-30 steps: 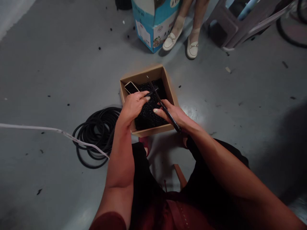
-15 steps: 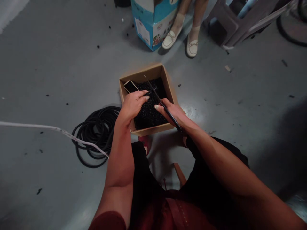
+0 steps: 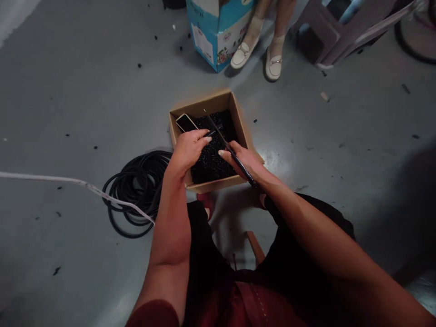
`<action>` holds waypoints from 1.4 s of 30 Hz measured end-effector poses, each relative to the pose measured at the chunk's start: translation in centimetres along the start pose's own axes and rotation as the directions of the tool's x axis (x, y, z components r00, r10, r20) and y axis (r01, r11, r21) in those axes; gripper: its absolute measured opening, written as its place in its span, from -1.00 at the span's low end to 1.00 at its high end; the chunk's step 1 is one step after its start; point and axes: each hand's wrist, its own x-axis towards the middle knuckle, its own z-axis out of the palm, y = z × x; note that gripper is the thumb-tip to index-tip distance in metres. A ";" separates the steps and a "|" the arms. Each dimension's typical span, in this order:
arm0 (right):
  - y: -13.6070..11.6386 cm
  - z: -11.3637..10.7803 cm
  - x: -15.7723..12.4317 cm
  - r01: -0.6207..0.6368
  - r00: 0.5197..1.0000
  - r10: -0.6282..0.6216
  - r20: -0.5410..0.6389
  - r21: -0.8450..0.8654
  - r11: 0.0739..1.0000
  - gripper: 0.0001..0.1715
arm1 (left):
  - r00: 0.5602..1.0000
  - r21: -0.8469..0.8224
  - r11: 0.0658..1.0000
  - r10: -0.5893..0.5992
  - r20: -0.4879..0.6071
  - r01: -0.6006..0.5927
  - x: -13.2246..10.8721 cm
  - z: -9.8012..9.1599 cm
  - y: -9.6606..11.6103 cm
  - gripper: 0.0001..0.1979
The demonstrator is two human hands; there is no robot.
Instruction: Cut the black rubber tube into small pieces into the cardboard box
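Over an open cardboard box (image 3: 218,185), my left hand (image 3: 188,147) is closed, its thumb and fingers pinching a short black ribbed strip (image 3: 212,133). My right hand (image 3: 242,159) is wrapped round a long, thin, dark rod-like tool (image 3: 218,131) with a light tip. That tool slants up and left over the box, crossing close to the end of the black strip; I cannot tell whether they touch. Many small black pieces (image 3: 213,159) fill the box bottom. A phone-like dark rectangle with a pale rim (image 3: 186,122) lies in its upper left corner.
Coiled black tubing (image 3: 136,193) lies on the floor left of the box, with a white cord (image 3: 80,182) running across it. Beyond stand a blue carton (image 3: 207,34), another person's feet in white shoes (image 3: 273,66) and a grey plastic stool (image 3: 318,34). Small black scraps dot the floor.
My right hand and the rod-like tool have shifted very slightly left. My left hand keeps its place with the black strip.
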 end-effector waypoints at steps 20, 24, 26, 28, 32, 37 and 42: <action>0.3 0.5 0.1 0.032 0.999 -0.028 0.045 -0.070 0.997 -0.54 | 0.996 0.021 1.000 -0.016 0.092 0.014 -0.3 -0.9 -0.5 -0.70; 0.4 0.9 0.1 0.050 0.997 -0.045 0.057 -0.088 0.995 -0.58 | 0.991 0.029 1.000 -0.013 0.131 0.009 -0.4 -1.2 -0.7 -0.70; 0.4 1.0 0.1 0.050 0.997 -0.045 0.063 -0.090 0.995 -0.60 | 0.989 0.043 0.999 -0.016 0.148 0.010 -0.4 -1.2 -0.7 -0.70; 0.3 1.1 0.0 0.047 0.997 -0.040 0.070 -0.094 0.995 -0.60 | 0.987 0.060 0.998 -0.032 0.157 0.023 -0.3 -1.2 -0.8 -0.70; 0.1 1.2 -0.1 0.027 0.998 -0.019 0.055 -0.139 0.990 -0.60 | 0.988 0.074 0.996 -0.055 0.142 0.045 -0.2 -1.0 -1.2 -0.72; 0.2 1.3 -0.2 0.018 0.998 -0.006 0.068 -0.179 0.984 -0.58 | 0.986 0.110 0.993 -0.057 0.154 0.040 0.1 -0.7 -2.0 -0.74; 0.5 0.6 0.1 0.019 1.000 -0.020 -0.008 -0.097 0.995 -0.57 | 0.990 0.066 0.997 -0.058 0.129 0.050 0.0 -0.6 -1.6 -0.69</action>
